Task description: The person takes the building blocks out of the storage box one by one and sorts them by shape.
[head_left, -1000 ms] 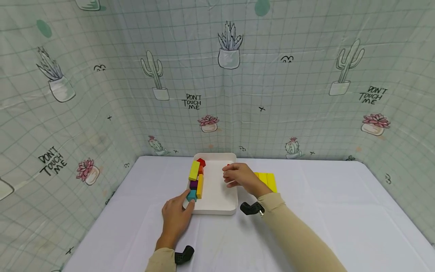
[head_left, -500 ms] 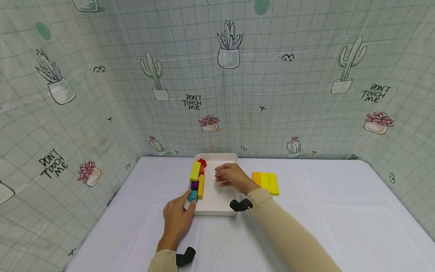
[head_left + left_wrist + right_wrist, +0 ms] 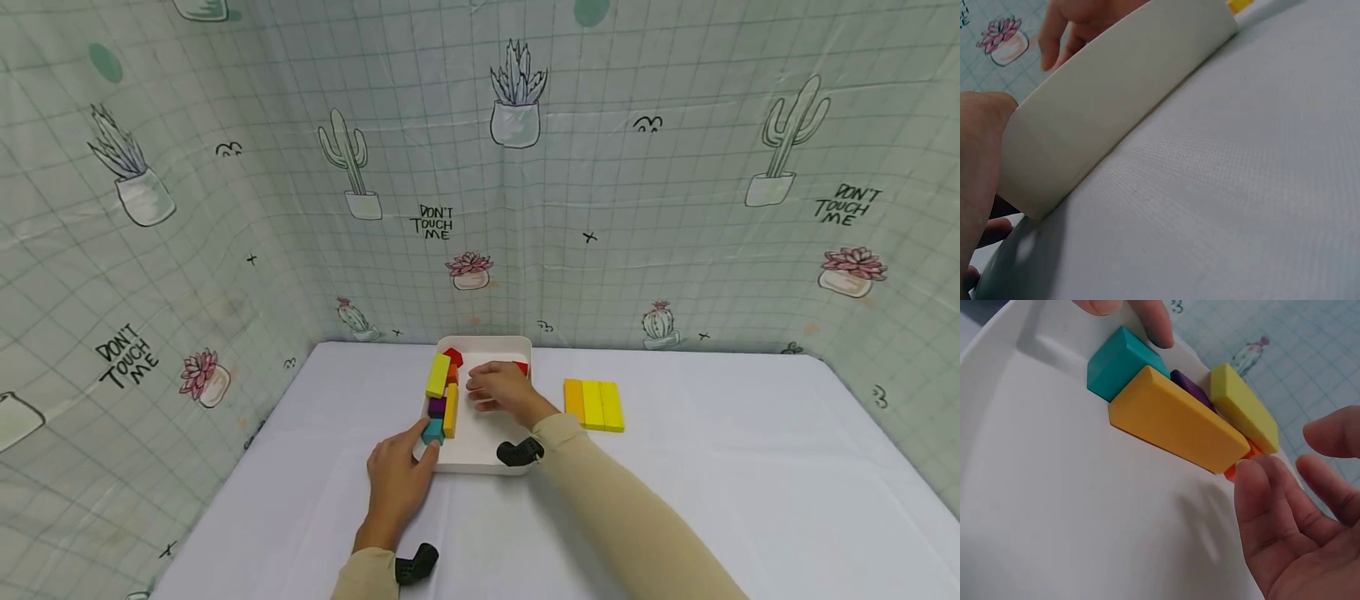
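My left hand [image 3: 401, 475] holds the near-left corner of a white tray [image 3: 480, 467], thumb and index finger over the rim beside a teal block [image 3: 1125, 362]. Above the tray's floor, my right hand [image 3: 502, 390] hovers with its fingers loosely bent and nothing between them. Just left of it lies a long orange-yellow block [image 3: 1179, 419]. A purple block [image 3: 437, 407], an orange block [image 3: 452, 373] and a red block [image 3: 453, 357] line the left side. One lime-yellow block [image 3: 438, 376] rests high against the left wall, above the others.
Outside the tray on the right, an orange-yellow block [image 3: 573, 402] and two yellow blocks [image 3: 602, 406] lie side by side on the white tablecloth [image 3: 712, 467]. Another red piece [image 3: 522, 366] shows partly behind my right hand, by the tray's right wall. A patterned curtain [image 3: 585, 183] hangs behind.
My right hand has moved left from the tray's right side toward the row of blocks. The left hand stays at the corner; the blocks on the left keep their places.
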Demonstrator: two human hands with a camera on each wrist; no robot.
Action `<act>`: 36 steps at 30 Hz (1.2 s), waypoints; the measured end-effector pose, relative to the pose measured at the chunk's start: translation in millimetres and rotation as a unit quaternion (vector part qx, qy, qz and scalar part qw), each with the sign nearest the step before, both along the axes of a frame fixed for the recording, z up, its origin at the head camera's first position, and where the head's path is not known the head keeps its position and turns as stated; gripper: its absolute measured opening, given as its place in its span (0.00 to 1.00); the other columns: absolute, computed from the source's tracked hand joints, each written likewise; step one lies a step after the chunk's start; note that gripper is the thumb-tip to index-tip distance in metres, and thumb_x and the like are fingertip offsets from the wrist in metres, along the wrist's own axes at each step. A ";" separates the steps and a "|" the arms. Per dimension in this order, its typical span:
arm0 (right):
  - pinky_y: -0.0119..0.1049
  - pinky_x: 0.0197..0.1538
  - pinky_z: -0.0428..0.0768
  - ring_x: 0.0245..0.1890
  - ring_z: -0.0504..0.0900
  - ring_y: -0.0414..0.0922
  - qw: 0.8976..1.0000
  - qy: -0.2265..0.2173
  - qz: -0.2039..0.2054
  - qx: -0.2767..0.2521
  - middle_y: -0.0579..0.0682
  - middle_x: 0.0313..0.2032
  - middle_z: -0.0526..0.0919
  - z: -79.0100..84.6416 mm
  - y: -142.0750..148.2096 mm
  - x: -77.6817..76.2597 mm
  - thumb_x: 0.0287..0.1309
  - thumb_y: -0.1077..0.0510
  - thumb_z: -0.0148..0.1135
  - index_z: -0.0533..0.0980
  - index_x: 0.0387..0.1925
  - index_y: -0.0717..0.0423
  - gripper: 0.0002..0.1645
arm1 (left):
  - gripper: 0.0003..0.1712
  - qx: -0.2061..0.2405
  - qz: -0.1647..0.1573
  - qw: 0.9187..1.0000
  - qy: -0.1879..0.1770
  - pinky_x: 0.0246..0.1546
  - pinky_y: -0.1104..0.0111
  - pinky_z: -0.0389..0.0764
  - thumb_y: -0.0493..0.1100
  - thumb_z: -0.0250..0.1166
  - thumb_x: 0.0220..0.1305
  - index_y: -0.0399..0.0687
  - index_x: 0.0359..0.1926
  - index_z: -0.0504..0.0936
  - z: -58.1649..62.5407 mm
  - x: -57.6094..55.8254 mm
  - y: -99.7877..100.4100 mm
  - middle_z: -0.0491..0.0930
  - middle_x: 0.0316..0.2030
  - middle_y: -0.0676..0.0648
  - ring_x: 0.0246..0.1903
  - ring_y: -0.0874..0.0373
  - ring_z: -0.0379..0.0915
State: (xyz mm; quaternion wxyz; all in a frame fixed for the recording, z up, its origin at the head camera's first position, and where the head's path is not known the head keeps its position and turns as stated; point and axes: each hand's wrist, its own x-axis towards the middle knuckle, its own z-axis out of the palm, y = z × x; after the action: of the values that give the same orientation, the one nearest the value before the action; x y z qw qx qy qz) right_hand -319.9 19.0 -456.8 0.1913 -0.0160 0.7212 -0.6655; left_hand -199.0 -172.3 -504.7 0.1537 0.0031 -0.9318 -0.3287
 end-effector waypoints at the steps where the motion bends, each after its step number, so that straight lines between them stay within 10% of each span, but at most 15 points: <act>1: 0.37 0.44 0.85 0.46 0.84 0.51 1.000 0.001 -0.003 -0.002 0.57 0.49 0.82 -0.7 -1.6 -0.6 0.67 0.56 0.62 0.74 0.61 0.64 0.24 | 0.26 0.000 0.000 1.000 0.001 0.65 0.39 0.54 0.49 0.62 0.69 0.48 0.66 0.78 0.1 0.1 0.5 0.81 0.57 0.41 0.60 0.41 0.70; 36: 0.37 0.46 0.83 0.40 0.77 0.48 0.991 0.053 -0.041 0.112 0.52 0.44 0.80 -6.2 -45.0 -9.9 0.63 0.49 0.66 0.77 0.50 0.59 0.20 | 0.26 0.005 0.008 1.000 0.010 0.65 0.41 0.56 0.48 0.62 0.69 0.51 0.66 0.78 -3.5 2.4 4.3 0.81 0.57 0.42 0.59 0.43 0.70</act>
State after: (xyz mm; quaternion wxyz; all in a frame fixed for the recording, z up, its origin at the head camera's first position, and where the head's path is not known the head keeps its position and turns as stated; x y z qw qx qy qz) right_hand -329.8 -26.0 -463.0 0.1257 -0.0002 0.8005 -0.5860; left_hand -196.6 -168.0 -508.2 0.1657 0.0078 -0.9284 -0.3324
